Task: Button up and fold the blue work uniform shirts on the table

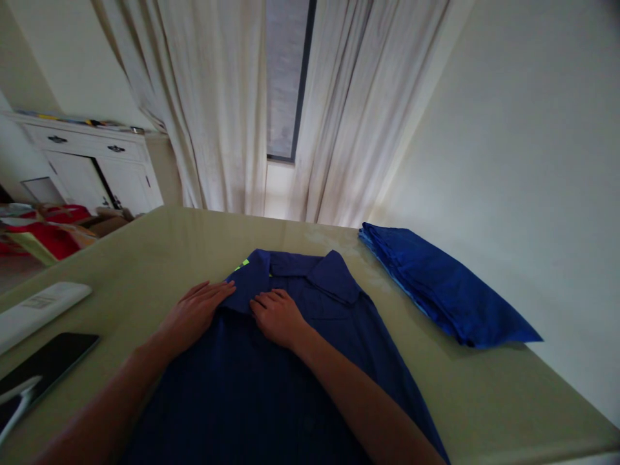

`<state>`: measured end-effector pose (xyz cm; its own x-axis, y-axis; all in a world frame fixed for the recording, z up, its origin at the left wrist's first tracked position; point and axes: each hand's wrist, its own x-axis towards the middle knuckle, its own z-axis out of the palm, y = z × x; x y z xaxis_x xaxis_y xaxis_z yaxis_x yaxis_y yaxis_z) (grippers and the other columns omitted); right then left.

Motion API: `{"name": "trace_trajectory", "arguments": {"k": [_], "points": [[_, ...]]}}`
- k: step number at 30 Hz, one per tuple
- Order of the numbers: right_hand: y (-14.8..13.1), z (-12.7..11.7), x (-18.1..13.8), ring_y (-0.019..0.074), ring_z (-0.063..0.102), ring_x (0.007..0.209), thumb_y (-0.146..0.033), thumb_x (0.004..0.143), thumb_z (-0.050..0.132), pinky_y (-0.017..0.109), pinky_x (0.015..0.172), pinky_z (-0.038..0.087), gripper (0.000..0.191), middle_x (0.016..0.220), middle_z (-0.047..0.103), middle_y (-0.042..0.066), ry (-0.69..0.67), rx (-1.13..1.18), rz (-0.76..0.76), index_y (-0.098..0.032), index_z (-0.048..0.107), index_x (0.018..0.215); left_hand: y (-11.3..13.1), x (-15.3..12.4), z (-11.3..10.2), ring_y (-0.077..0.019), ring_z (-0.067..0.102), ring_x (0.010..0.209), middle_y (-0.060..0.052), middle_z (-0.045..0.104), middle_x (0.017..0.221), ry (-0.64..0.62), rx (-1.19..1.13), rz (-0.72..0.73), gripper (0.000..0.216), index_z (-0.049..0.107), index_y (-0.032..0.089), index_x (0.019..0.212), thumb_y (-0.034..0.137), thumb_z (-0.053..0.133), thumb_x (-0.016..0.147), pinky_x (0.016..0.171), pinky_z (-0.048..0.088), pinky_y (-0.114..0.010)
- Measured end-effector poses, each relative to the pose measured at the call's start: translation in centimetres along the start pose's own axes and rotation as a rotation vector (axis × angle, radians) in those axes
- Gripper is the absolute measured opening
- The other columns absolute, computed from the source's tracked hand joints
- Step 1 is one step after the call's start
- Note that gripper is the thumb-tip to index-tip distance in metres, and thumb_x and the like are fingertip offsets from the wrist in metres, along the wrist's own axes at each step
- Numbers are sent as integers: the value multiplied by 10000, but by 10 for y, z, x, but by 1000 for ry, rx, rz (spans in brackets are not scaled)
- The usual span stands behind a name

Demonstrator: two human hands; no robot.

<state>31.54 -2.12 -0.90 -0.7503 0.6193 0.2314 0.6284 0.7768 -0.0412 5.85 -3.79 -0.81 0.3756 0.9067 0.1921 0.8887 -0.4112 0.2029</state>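
A dark blue collared shirt (271, 381) lies spread on the pale green table (465, 400), collar toward the far side. My left hand (194, 313) rests flat at the shirt's left collar edge, fingers stretched out over the fabric. My right hand (276, 316) lies flat on the shirt just below the collar, fingers together and extended. Neither hand grips anything.
A pile of folded bright blue cloth (436, 284) sits at the table's right, near the wall. A white remote (39, 310) and a black phone (48, 361) lie at the left edge. Curtains, a window and a white cabinet (97, 168) stand behind.
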Motion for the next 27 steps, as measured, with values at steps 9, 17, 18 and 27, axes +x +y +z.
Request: {"name": "trace_trajectory", "arguments": {"k": [9, 17, 18, 27], "points": [[31, -38, -42, 231, 609, 1199, -467, 1056, 500, 360, 1034, 437, 372, 1283, 695, 83, 75, 59, 205, -218, 635, 1298, -15, -9, -1, -283, 425, 1483, -56, 482, 1579, -180, -41, 36, 708, 512, 273, 1514, 210, 481, 809, 1265, 77, -632], [126, -44, -137, 280, 634, 1092, -153, 1015, 454, 404, 950, 467, 292, 1177, 691, 147, -34, -222, 649, -198, 692, 1177, 58, 20, 0, -255, 542, 1389, -40, 639, 1443, -67, -116, 169, 438, 660, 299, 1349, 368, 515, 941, 1290, 162, -541], [128, -42, -140, 269, 633, 1072, -138, 1017, 429, 393, 947, 462, 303, 1152, 693, 142, -7, -210, 642, -199, 691, 1155, 68, 25, -1, -252, 554, 1375, -39, 653, 1424, -62, -139, 179, 425, 665, 295, 1339, 374, 508, 952, 1284, 211, -524], [123, -49, -150, 202, 595, 1005, -172, 970, 530, 305, 944, 419, 149, 1076, 652, 67, 26, -21, 455, -203, 658, 1040, 151, 118, 23, -261, 675, 1202, -158, 640, 1405, -46, -490, -189, 518, 519, 148, 1407, 453, 409, 1003, 1048, 517, -378]]}}
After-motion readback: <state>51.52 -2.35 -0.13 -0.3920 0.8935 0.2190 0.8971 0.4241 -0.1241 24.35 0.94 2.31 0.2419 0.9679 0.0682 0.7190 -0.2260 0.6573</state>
